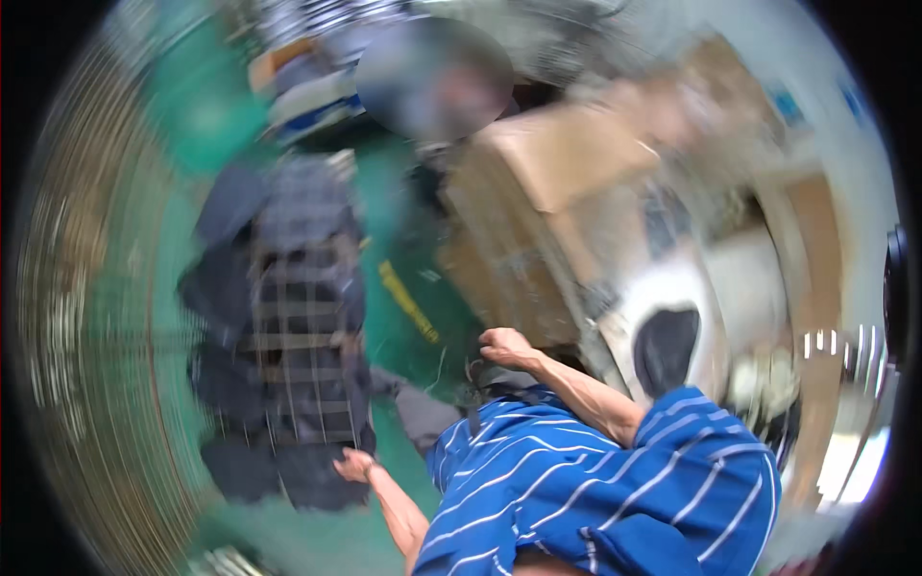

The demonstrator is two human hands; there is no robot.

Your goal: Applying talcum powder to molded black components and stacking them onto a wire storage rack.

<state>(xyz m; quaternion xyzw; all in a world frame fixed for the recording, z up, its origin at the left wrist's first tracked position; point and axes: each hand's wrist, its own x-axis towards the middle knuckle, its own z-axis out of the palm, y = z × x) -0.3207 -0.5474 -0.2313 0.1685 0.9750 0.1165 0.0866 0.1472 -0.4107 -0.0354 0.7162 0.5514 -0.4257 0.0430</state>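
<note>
Green floor fills the left and centre of the frame; the whole view is badly smeared, so readings are coarse.

Nearest, at the lower right: a blue shirt with white stripes, both bare forearms leading out of it toward the upper left.

Left hand, lower centre: just beside the lower edge of a dark checked cloth lying on the floor. I cannot tell whether it touches. Grip: fingers too blurred to read.

Right hand, centre: at the foot of a big cardboard box. It looks curled, but I cannot tell whether it grasps anything.

Judgement: a reach is in hand, with neither thing lifted. Any next move calls for a steadier view first, then a sure hold on the cloth's near edge.

Cloth: long axis runs top to bottom of the frame, near end by the left hand, far end pointing to the upper left. The box stands tilted, right of the cloth.

Further right: a white object with a dark oval opening. Top centre: another person, blurred.
</note>
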